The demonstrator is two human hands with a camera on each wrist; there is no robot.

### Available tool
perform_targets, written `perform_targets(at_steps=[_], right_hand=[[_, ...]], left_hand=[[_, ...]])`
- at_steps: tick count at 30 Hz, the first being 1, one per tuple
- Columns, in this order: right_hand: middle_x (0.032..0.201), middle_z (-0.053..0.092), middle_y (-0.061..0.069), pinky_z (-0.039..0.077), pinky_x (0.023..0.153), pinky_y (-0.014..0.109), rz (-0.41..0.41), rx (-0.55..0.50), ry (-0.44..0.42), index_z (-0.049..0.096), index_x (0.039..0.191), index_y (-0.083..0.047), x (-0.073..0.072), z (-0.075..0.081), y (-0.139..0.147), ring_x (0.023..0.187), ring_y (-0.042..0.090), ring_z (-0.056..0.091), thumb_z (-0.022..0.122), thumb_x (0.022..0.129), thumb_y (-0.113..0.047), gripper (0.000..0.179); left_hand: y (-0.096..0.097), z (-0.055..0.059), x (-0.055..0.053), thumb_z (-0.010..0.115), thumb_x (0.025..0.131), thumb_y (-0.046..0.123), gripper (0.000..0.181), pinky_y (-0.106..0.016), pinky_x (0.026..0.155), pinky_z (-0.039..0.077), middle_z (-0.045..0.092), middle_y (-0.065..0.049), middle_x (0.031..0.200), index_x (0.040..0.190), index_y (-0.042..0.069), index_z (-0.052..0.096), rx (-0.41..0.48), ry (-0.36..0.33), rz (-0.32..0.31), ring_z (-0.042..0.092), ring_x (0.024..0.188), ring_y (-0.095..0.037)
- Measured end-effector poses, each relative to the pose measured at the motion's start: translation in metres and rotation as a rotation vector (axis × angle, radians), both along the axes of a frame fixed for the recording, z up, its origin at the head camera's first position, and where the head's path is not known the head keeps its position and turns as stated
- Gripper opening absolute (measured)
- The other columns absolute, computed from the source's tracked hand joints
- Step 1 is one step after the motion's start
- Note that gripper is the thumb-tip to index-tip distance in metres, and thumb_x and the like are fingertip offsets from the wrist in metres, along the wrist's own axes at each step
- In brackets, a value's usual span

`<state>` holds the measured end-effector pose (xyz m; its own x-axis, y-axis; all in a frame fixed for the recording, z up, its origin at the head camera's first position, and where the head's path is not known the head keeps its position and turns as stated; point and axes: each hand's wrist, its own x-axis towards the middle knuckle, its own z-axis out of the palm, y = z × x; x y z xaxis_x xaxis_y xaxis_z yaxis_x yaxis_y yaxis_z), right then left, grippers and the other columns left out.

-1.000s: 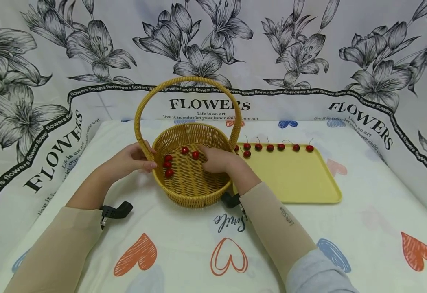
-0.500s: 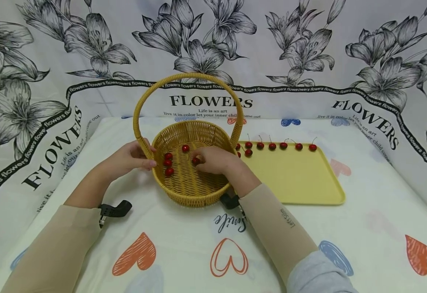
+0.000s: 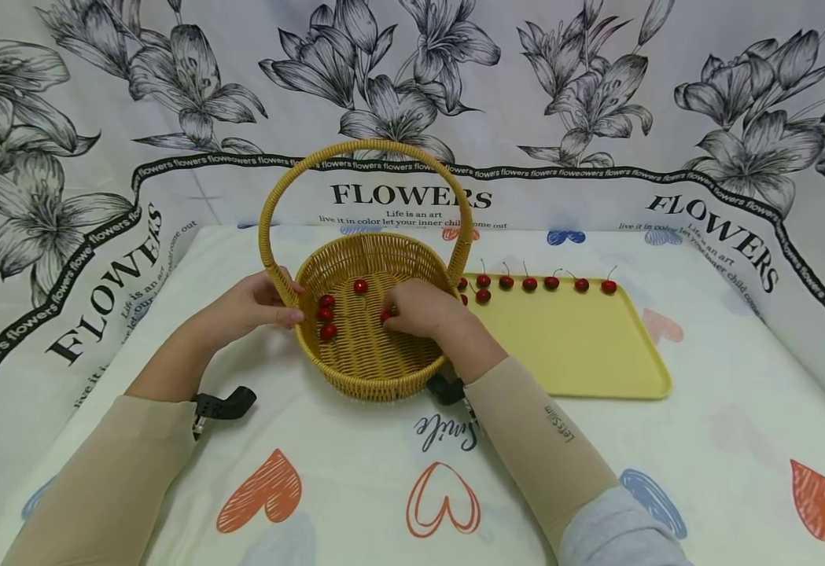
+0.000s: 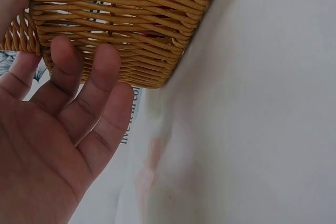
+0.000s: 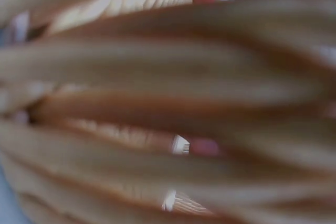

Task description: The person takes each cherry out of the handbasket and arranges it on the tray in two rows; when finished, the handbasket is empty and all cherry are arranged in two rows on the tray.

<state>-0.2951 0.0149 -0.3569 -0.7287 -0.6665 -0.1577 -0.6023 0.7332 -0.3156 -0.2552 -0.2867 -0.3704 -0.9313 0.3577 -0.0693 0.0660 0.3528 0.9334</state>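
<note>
A woven wicker basket (image 3: 366, 387) with a tall arched handle (image 3: 368, 146) stands upright on the table. My left hand (image 3: 245, 310) holds its left side where the handle meets the rim; in the left wrist view the fingertips (image 4: 106, 59) lie along the outer weave. Inside the basket, my right hand (image 3: 422, 310) pinches a red cherry (image 3: 385, 316), partly hidden by the fingers. Several other cherries lie on the basket floor: one cherry (image 3: 360, 286) near the back and a short column of cherries (image 3: 325, 314) at the left. Blurred weave blocks most of the right wrist view.
A yellow tray (image 3: 575, 338) lies to the right, its left end behind the basket and right arm. Stemmed cherries (image 3: 529, 283) line its far edge, with another cherry (image 3: 483, 295) in front. A flower-printed curtain (image 3: 412, 71) hangs behind the table.
My right fingers have closed on a cherry in the basket and shifted it slightly toward the front right. The left hand keeps its hold, and the view has turned slightly.
</note>
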Motion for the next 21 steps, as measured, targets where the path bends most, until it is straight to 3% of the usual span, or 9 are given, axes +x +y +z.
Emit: perform_targets(at_steps=[8, 15, 21], right_hand=[[0.097, 0.07, -0.001, 0.051, 0.081, 0.031, 0.024, -0.079, -0.009, 0.076, 0.105, -0.012, -0.002, 0.004, 0.004, 0.087, 0.016, 0.061, 0.069, 0.1, -0.021, 0.013], [0.097, 0.068, 0.0, 0.051, 0.076, 0.03, 0.013, -0.127, -0.115, 0.075, 0.102, -0.011, -0.002, 0.007, 0.007, 0.086, 0.017, 0.06, 0.072, 0.096, -0.018, 0.009], [0.102, 0.068, -0.003, 0.052, 0.078, 0.028, 0.047, -0.197, -0.169, 0.076, 0.111, -0.013, 0.006, 0.02, 0.008, 0.092, 0.016, 0.06, 0.073, 0.094, -0.019, 0.018]], left_hand=[[0.0, -0.001, 0.0, 0.073, 0.094, 0.003, 0.036, -0.04, 0.081, 0.059, 0.067, -0.008, 0.101, 0.122, -0.005, 0.051, 0.027, 0.008, -0.015, 0.067, 0.087, -0.021], [0.001, -0.001, -0.001, 0.074, 0.094, 0.003, 0.035, -0.04, 0.08, 0.059, 0.067, -0.009, 0.101, 0.12, -0.004, 0.053, 0.028, 0.019, -0.022, 0.067, 0.087, -0.021], [0.001, 0.0, -0.001, 0.075, 0.093, 0.005, 0.035, -0.039, 0.081, 0.059, 0.068, -0.007, 0.102, 0.121, -0.003, 0.054, 0.009, 0.011, 0.001, 0.068, 0.088, -0.02]])
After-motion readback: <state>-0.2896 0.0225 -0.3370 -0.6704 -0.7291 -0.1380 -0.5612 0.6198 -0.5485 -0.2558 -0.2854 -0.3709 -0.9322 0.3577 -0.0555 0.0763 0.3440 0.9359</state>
